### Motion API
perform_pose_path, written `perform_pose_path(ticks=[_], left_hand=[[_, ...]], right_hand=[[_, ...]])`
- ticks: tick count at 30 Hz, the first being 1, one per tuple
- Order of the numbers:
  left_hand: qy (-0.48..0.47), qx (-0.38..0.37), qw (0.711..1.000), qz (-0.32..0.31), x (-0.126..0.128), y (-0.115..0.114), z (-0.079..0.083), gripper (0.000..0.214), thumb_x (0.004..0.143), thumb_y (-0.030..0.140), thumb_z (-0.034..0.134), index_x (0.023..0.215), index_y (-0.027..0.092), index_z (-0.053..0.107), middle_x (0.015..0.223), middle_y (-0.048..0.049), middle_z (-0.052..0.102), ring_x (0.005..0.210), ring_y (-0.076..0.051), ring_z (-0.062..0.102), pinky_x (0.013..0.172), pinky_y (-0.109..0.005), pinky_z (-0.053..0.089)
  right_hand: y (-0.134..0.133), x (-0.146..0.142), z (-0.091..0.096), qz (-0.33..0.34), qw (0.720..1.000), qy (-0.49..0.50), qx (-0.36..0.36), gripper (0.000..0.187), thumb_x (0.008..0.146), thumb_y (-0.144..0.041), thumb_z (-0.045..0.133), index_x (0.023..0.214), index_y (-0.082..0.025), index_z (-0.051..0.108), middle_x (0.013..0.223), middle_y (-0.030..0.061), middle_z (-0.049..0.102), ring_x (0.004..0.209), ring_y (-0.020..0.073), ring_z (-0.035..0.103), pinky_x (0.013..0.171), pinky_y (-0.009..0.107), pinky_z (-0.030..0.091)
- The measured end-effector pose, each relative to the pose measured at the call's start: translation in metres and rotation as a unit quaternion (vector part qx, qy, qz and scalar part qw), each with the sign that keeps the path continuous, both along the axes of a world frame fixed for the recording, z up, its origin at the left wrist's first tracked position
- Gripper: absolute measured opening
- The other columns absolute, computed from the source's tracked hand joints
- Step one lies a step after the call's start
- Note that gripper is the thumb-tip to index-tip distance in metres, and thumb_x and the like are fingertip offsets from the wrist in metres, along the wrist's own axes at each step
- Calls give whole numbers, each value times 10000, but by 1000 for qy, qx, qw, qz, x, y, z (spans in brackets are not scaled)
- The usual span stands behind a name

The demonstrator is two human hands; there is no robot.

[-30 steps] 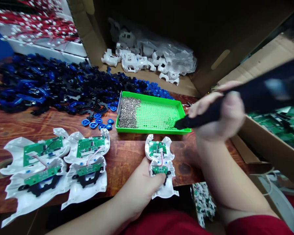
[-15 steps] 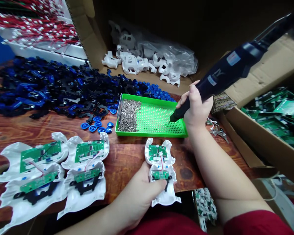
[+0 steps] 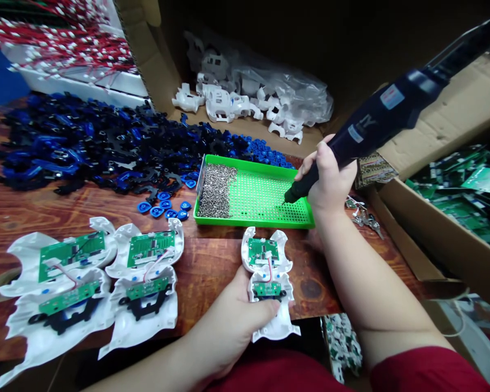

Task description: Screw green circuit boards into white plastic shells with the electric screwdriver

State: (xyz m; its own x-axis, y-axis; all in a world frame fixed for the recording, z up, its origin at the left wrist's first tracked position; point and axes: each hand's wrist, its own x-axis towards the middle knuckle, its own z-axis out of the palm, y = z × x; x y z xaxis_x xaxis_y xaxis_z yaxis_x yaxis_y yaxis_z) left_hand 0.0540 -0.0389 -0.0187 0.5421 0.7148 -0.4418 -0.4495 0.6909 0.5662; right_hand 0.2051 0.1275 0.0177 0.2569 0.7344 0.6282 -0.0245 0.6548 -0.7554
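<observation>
My left hand [image 3: 249,316] grips a white plastic housing [image 3: 283,321] at the table's front edge, thumb across its lower half. Inside the housing sit green circuit boards [image 3: 263,251] joined by a short red and white wire. My right hand [image 3: 330,177] is wrapped round a dark electric screwdriver [image 3: 365,128], tilted with its bit pointing down left. The bit's tip is over the right part of a green perforated tray [image 3: 255,222]; whether it touches a screw I cannot tell. Small screws [image 3: 214,193] are heaped in the tray's left end.
Two similar white housings with boards [image 3: 145,288] lie at left. Behind them spreads a pile of blue and black parts [image 3: 85,144]. A carton with white shells [image 3: 222,103] stands at the back; a box of circuit boards [image 3: 465,190] is at right.
The view has shifted slightly. My left hand still holds the housing, and the screwdriver in my right hand stays over almost the same spot of the tray.
</observation>
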Motion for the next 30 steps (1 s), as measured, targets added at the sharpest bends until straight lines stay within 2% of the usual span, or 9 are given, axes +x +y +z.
perform_pose_path(ticks=[3, 6, 9, 11, 14, 17, 20, 23, 30], left_hand=[[-5, -1, 1000, 4, 1, 1, 1, 521, 674, 87, 675, 1152, 172, 485, 896, -25, 613, 772, -126, 544, 721, -259, 400], [-14, -8, 1000, 7, 2, 1, 0, 531, 680, 101, 677, 1167, 167, 474, 941, -37, 620, 800, -132, 546, 748, -268, 402], [-3, -7, 1000, 11, 3, 1, -3, 510, 713, 143, 668, 1181, 179, 467, 911, -30, 625, 840, -156, 553, 790, -294, 397], [5, 7, 1000, 6, 3, 1, -5, 508, 722, 158, 670, 1185, 192, 463, 868, -20, 628, 870, -180, 561, 819, -319, 394], [5, 25, 1000, 3, 3, 1, -5, 501, 734, 160, 658, 1190, 198, 456, 952, -39, 632, 946, -209, 553, 878, -356, 376], [4, 55, 998, 4, 3, 2, -5, 478, 762, 152, 624, 1202, 199, 444, 1079, -58, 607, 1012, -213, 531, 945, -370, 333], [6, 74, 997, 5, 3, 2, -5, 498, 776, 139, 602, 1232, 199, 410, 1124, -66, 591, 1050, -223, 516, 974, -381, 309], [3, 76, 997, 6, 3, 2, -6, 523, 780, 125, 590, 1255, 195, 383, 1143, -71, 584, 1073, -225, 508, 988, -389, 305], [24, 87, 996, 7, 2, 0, -4, 456, 785, 100, 554, 1217, 184, 432, 1171, -71, 576, 1087, -219, 503, 995, -377, 310]], right_hand=[[-6, 0, 9, -19, 1000, 15, 5, 92, 747, -268, 578, 789, -234, 504, 444, -98, 469, 329, 95, 454, 325, 223, 341], [-29, -2, 34, -30, 999, 36, -2, 41, 762, -242, 531, 772, -235, 492, 453, -93, 458, 363, 89, 447, 359, 228, 373], [-69, -7, 60, 14, 1000, 26, -6, 34, 755, -235, 504, 732, -230, 478, 434, -82, 440, 369, 99, 440, 370, 248, 388], [-97, -12, 69, 79, 995, -17, -54, 90, 759, -303, 536, 751, -229, 484, 446, -68, 468, 363, 119, 460, 367, 279, 400], [-129, -19, 68, 148, 984, -50, -85, 235, 734, -437, 602, 825, -243, 505, 502, -42, 507, 378, 148, 489, 395, 342, 440], [-145, -22, 65, 182, 970, -90, -132, 318, 669, -473, 671, 855, -258, 529, 539, -10, 535, 430, 182, 518, 469, 399, 473], [-148, -20, 68, 182, 956, -133, -188, 354, 635, -483, 701, 872, -261, 560, 561, 11, 544, 495, 204, 541, 551, 432, 492], [-148, -20, 70, 190, 954, -135, -188, 379, 629, -496, 701, 900, -268, 568, 557, 6, 525, 506, 203, 535, 603, 459, 505], [-149, -28, 67, 179, 960, -120, -178, 340, 629, -498, 698, 832, -262, 560, 532, 0, 506, 461, 181, 503, 544, 416, 487]])
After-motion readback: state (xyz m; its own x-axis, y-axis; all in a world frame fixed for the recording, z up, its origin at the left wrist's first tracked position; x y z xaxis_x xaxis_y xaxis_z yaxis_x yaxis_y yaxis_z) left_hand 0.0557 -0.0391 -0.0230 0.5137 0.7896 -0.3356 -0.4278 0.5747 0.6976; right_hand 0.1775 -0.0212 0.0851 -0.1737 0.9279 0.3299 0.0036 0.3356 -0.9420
